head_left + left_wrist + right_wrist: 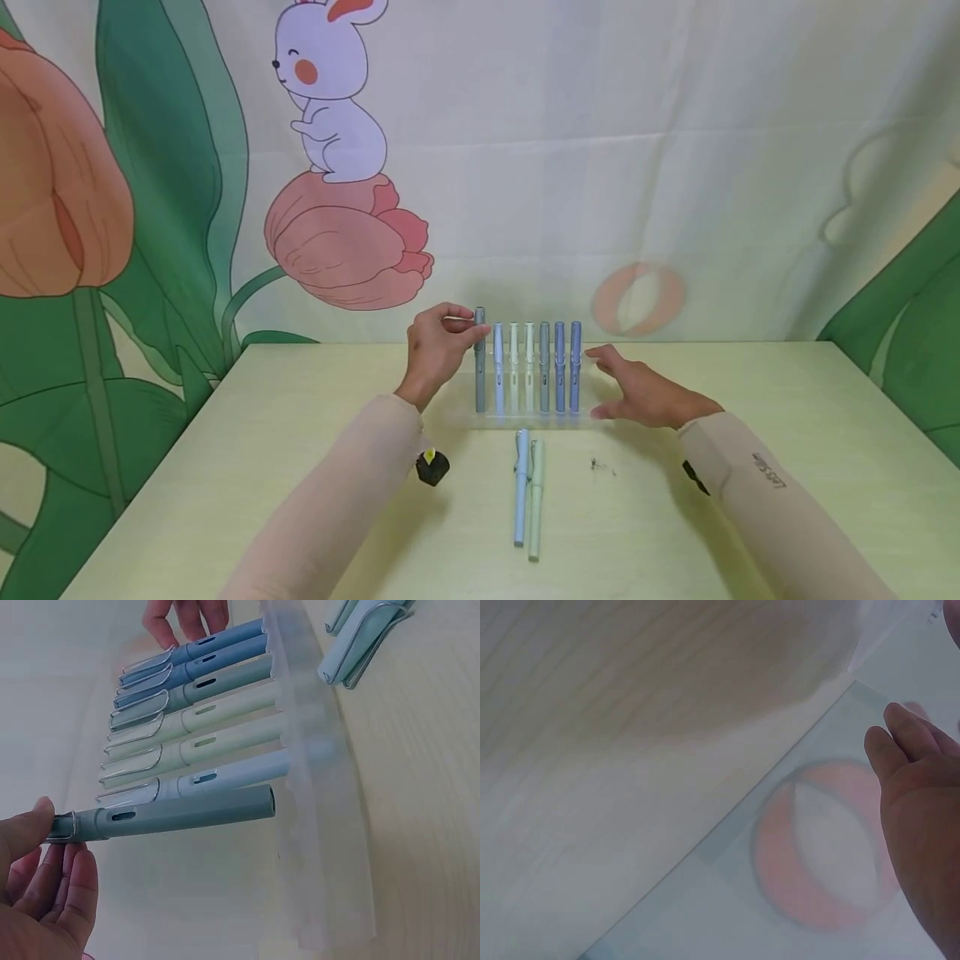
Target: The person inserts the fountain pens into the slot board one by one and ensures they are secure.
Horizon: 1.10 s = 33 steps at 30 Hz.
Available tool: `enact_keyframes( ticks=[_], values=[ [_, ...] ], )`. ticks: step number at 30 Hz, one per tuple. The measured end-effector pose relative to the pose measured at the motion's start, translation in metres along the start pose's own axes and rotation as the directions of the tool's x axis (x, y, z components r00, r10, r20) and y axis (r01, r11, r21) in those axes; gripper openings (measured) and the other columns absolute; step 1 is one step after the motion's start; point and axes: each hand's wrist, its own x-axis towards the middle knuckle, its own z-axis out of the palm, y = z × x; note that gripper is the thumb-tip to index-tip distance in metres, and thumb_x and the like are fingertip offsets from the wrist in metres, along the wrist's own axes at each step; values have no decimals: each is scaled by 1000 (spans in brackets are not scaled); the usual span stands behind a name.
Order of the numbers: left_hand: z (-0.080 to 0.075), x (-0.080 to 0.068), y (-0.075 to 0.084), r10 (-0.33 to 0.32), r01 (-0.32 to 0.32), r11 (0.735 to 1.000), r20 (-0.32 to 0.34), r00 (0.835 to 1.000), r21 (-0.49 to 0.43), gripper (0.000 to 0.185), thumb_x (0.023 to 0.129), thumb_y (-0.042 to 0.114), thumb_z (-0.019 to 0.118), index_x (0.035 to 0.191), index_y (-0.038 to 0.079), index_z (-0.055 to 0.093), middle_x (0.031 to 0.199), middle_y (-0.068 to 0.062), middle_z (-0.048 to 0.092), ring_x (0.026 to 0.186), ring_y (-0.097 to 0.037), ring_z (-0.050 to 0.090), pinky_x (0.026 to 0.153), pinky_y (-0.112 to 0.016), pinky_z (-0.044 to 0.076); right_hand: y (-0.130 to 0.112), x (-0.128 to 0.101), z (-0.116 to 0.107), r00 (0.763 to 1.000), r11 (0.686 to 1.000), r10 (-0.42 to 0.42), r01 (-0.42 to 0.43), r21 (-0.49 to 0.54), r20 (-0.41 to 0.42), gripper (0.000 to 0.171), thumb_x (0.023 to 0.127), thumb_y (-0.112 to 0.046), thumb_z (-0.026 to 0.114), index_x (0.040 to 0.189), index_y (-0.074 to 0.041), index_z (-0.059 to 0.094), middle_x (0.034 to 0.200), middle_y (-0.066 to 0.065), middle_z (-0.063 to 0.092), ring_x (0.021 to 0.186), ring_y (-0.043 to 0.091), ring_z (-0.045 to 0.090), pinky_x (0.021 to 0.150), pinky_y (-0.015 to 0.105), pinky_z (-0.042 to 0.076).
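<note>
Pale table [750, 467]: yellow-green top, ran from the near edge out to the printed backdrop.
Loose pens: a light blue pen [521, 487] and a pale green pen [536, 500] lay side by side on the table, nearest of all, just short of the stand.
Black clip: a small black object [432, 467] with a yellow spot sat left of those two, beside the left sleeve.
Clear stand [525, 419]: a see-through holder, farther back at the middle, with a row of pens upright in it.
Grey pen [480, 367]: at the left end of that row, upright, its lower end at the stand's left-most slot; the wrist view showed its tip right at the stand's edge.
Left hand [435, 350]: thumb and fingers were clamped on the grey pen's capped top.
Standing pens [536, 367]: six more, pale blue through green to darker blue, lined up right of the grey one.
Right hand [641, 392]: fingers straight and spread apart, held just right of the row, gripping nothing.
Backdrop [675, 167]: rabbit and tulip print, farthest.
</note>
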Motion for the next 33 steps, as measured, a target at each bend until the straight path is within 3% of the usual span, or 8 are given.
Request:
enact_keyframes(
  ticks=[15, 33],
  values=[
    [12, 5, -11, -32, 33, 999, -51, 998, 15, 23, 85, 13, 81, 104, 6, 68, 98, -10, 73, 89, -23, 71, 81, -36, 58, 0, 2, 1, 1000, 1000, 8, -8, 5, 2, 87, 86, -14, 80, 150, -5, 21, 156, 27, 31, 144, 44, 29, 112, 58, 29],
    [16, 3, -21, -76, 77, 996, -21, 997, 49, 22, 86, 14, 81, 102, 6, 69, 97, -11, 73, 86, -23, 71, 78, -36, 59, -1, 0, -1, 1000, 1000, -4, 4, 4, 1, 86, 86, -15, 80, 150, -5, 22, 155, 28, 32, 143, 44, 29, 112, 58, 29]
  ],
)
